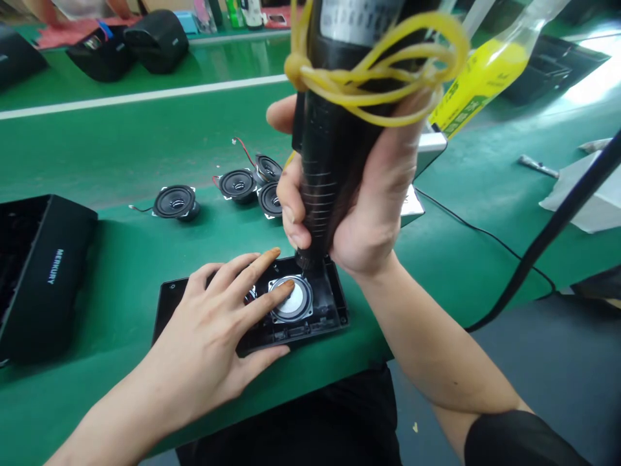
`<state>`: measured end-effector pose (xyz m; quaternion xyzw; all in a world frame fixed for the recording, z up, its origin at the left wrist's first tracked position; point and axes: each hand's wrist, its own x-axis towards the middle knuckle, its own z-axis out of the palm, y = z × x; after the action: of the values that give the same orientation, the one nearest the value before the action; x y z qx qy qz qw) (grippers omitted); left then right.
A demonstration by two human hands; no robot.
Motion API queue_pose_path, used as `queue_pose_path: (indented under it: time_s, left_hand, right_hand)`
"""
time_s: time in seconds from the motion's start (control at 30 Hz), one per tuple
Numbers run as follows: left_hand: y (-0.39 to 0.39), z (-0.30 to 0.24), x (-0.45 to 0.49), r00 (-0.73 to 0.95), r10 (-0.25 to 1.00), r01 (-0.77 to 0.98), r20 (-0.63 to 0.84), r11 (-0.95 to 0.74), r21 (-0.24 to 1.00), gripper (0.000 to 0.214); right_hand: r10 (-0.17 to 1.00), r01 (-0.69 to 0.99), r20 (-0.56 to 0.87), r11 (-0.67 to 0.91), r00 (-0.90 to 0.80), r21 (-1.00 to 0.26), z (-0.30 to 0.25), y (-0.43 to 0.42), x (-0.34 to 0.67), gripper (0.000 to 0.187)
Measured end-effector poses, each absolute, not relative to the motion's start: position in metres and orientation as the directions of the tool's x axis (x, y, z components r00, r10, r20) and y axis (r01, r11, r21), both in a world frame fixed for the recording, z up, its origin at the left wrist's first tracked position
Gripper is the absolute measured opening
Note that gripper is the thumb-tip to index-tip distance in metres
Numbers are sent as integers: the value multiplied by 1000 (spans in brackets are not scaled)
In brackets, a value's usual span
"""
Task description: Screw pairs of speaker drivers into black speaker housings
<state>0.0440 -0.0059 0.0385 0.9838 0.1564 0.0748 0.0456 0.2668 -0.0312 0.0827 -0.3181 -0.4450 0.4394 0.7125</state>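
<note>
My right hand is wrapped round an upright black electric screwdriver, which has yellow rubber bands looped about its upper body. Its lower tip reaches the far edge of a speaker driver seated in a black plastic housing. The bit itself is hard to make out. My left hand lies with fingers spread over the left part of that housing, and one fingertip rests on the driver's pale round back. Part of the housing is hidden beneath this hand.
Several loose speaker drivers lie beyond the housing. A black MERKURY case stands at left. Behind the screwdriver is a bottle of yellow liquid; a black cable crosses the right side. More black cases and a person's arms are at the back.
</note>
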Motion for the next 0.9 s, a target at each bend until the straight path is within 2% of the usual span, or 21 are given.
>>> queue_pose_path:
  time_s: [0.13,0.37,0.6,0.67,0.8,0.9]
  left_hand:
    - [-7,38,43,941,316,304,120,-946,109,54]
    - [-7,37,45,941,301,288,152,-952,100,48]
    - [-5,35,45,950,269,255,160,-961,103,54]
    - [-6,34,45,949,268,255,164,-962,98,54]
    - [-9,35,45,940,304,289,158,-951,110,55]
    - [-10,36,45,938,307,293,162,-950,108,59]
  right_hand:
    - [907,-360,360,418,218,-834,78,-30,267,84]
    - [923,-437,381,368,62,-821,69,-30,263,60]
    - [907,-475,421,380,22,-794,58,-36,252,40]
    - [903,-484,429,385,21,-786,56,-36,252,42]
    - [919,-499,394,349,15,-794,55,-35,255,59]
    - [914,-487,406,362,17,-795,51,-32,257,63]
